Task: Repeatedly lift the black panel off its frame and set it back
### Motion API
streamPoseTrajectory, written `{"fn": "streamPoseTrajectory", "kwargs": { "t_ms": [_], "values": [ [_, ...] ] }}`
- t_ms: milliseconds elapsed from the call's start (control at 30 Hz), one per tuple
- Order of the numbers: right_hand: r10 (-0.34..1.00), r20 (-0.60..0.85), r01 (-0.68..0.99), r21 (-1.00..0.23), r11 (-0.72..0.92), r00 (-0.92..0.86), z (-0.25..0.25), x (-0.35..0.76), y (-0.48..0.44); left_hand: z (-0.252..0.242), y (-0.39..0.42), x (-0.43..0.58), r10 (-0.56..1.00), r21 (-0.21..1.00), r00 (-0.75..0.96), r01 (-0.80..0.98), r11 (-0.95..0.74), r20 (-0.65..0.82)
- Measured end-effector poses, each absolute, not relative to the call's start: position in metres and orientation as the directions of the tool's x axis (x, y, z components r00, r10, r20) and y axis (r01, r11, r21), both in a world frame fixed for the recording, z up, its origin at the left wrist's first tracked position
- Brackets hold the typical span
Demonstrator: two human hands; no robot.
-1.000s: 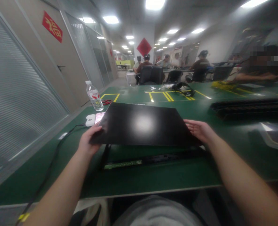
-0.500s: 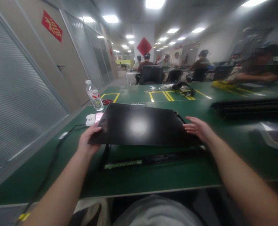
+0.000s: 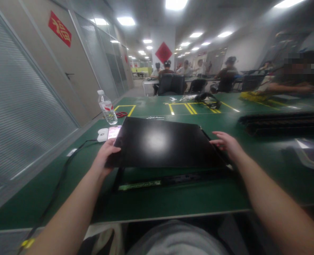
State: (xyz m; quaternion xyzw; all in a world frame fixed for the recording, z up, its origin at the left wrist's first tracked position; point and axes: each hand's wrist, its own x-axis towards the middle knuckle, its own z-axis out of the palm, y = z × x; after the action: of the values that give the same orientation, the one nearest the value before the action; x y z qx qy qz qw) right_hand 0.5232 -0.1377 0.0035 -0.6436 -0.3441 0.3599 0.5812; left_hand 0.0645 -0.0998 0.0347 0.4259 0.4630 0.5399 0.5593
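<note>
Glossy black panel: we have the panel (image 3: 172, 150) lying at a slant over a thin black frame (image 3: 188, 177) on the green worktop (image 3: 178, 205); how much of it rests on the frame we cannot tell.
Left grip: our left hand (image 3: 103, 156) pinches the panel's left edge, thumb on the glossy face and the other fingers hidden beneath.
Right grip: our right hand (image 3: 229, 146) has its fingers loosely spread at the right edge; whether the fingertips touch, we cannot tell.
Handling: we judge the panel stiff, fairly light for its breadth, slick on its face and easily cracked or smudged; twisting looks riskier than lifting level.
Where to hold: we favour the two short sides, supported from below, with little thumb pressure on the face.
Frame edges: we see the front bar, with its light green strip (image 3: 141, 185), nearer to us than the panel; the bars look slender and easily knocked.
Left room: we have a smartphone (image 3: 114, 132) just beside the panel's left edge, with a water bottle (image 3: 107, 108) behind it, so that side is tight.
Right room: we find more space here, with dark bars (image 3: 279, 122) well apart from our hand.
Near side: we see green surface between the frame and the worktop's edge.
</note>
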Motion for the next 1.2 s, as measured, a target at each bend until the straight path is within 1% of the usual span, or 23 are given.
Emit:
{"fn": "streamPoseTrajectory", "kwargs": {
  "t_ms": [167,300,600,867,1000,1200],
  "values": [
    [0.86,-0.063,0.074,-0.99,-0.117,0.506,0.003,0.521,-0.137,0.033,-0.099,0.063,0.999,0.977,-0.015,-0.21,0.034,-0.038],
    [0.851,-0.059,0.115,-0.984,-0.139,0.522,0.001,0.523,-0.136,0.03,-0.097,0.062,1.0,0.987,0.001,-0.158,0.026,-0.026],
    [0.823,-0.031,0.126,-0.984,-0.125,0.567,0.004,0.519,-0.137,0.027,-0.098,0.067,0.999,0.997,-0.022,-0.069,0.029,-0.031],
    [0.822,-0.013,0.207,-0.965,-0.159,0.57,0.003,0.522,-0.136,0.027,-0.101,0.072,0.999,0.994,-0.034,-0.099,0.037,-0.041],
    [0.818,-0.003,0.211,-0.966,-0.152,0.576,0.001,0.524,-0.136,0.026,-0.099,0.071,0.999,0.994,-0.007,-0.101,0.048,-0.049],
    [0.815,0.0,0.224,-0.962,-0.159,0.58,0.001,0.524,-0.137,0.023,-0.094,0.067,0.996,0.994,0.038,-0.06,0.089,-0.086]
  ]
}}
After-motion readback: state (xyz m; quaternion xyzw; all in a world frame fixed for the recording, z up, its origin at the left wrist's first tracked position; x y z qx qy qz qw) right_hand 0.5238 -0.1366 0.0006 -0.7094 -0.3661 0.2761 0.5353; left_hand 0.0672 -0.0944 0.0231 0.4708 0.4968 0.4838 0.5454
